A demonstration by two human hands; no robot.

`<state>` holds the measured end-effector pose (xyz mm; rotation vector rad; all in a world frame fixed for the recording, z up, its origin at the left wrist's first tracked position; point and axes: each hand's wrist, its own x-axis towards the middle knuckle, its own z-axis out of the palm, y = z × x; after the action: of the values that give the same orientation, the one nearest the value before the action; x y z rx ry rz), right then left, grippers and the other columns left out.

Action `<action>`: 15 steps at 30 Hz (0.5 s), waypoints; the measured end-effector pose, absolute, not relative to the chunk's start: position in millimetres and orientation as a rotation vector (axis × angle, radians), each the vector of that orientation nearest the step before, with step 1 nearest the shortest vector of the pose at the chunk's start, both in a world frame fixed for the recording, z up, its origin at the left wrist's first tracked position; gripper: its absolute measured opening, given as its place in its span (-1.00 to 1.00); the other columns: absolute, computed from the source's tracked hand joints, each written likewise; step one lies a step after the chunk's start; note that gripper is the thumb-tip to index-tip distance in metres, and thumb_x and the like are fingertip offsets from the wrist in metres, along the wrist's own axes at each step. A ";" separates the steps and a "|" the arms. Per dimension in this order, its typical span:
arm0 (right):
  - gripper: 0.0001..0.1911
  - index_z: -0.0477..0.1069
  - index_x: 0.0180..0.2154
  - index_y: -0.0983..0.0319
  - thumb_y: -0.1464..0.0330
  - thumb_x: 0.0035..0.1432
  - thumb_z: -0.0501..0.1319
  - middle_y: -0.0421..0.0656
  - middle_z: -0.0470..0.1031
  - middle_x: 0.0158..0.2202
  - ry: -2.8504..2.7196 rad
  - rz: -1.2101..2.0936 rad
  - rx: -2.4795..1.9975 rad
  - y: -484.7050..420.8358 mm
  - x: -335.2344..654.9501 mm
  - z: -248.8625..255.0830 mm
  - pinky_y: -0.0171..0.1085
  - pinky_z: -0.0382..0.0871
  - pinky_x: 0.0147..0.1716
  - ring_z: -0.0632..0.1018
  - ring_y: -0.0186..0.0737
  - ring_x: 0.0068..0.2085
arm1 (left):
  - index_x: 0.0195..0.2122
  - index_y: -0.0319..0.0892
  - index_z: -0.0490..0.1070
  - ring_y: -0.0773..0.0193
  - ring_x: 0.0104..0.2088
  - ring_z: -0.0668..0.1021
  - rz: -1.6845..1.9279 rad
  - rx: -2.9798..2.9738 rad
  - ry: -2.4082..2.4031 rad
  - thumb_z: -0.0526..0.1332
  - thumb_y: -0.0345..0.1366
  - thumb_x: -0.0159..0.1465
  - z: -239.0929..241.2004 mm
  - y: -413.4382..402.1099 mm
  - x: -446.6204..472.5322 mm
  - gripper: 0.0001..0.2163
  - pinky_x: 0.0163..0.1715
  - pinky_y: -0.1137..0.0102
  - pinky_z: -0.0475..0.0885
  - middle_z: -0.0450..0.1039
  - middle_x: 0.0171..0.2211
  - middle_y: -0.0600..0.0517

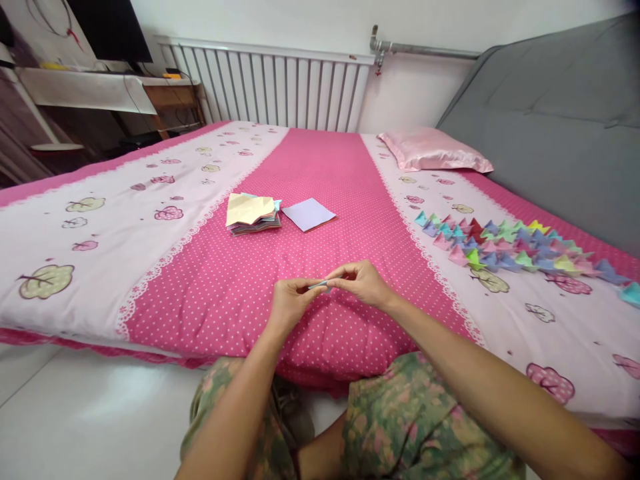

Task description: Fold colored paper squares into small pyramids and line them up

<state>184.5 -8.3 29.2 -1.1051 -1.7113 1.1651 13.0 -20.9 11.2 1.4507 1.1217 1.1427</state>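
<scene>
Left hand (290, 301) and right hand (361, 283), narrow pinch on small pale-blue paper (319, 285), over bed (325, 163) toward its near edge. Paper stack (251, 212), loose sheet (309, 214) farther in; folded shapes (524, 260) toward right edge.

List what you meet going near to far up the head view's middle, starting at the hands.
Left hand and right hand with a small pale piece, lilac sheet, white radiator, wall.
</scene>
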 end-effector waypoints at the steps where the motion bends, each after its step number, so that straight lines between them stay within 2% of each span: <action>1: -0.76 0.51 -0.40 0.29 0.25 -0.11 0.26 -0.10 0.55 -0.45 -1.697 1.150 -1.117 -7.7 185.3 29.1 -0.28 0.38 -0.37 0.53 -0.25 -0.42 | -0.39 -0.19 0.54 0.25 -0.44 0.54 1.134 1.443 1.112 0.29 -0.22 -0.03 10.9 -20.6 12.9 -0.79 -0.40 0.42 0.40 0.55 -0.43 -0.05; 7: -0.79 0.50 -0.42 0.28 0.28 -0.13 0.28 -0.12 0.54 -0.45 -1.632 1.119 -1.146 -3.3 189.4 26.8 -0.31 0.37 -0.39 0.52 -0.28 -0.43 | -0.31 -0.20 0.52 0.26 -0.42 0.53 1.137 1.399 1.071 0.23 -0.18 0.03 11.1 -18.9 12.3 -0.75 -0.37 0.41 0.41 0.55 -0.42 -0.04; 15: -0.80 0.50 -0.44 0.28 0.28 -0.13 0.29 -0.13 0.54 -0.48 -1.631 1.140 -1.131 -3.4 188.3 26.3 -0.32 0.37 -0.41 0.52 -0.29 -0.46 | -0.46 -0.23 0.53 0.33 -0.54 0.49 1.178 1.403 1.192 0.26 -0.21 0.00 5.7 -16.4 11.6 -0.81 -0.51 0.47 0.36 0.52 -0.53 -0.02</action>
<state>188.3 -3.4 26.3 -1.1313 -1.6309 1.1397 11.6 -16.4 5.7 1.4026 1.1922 1.1781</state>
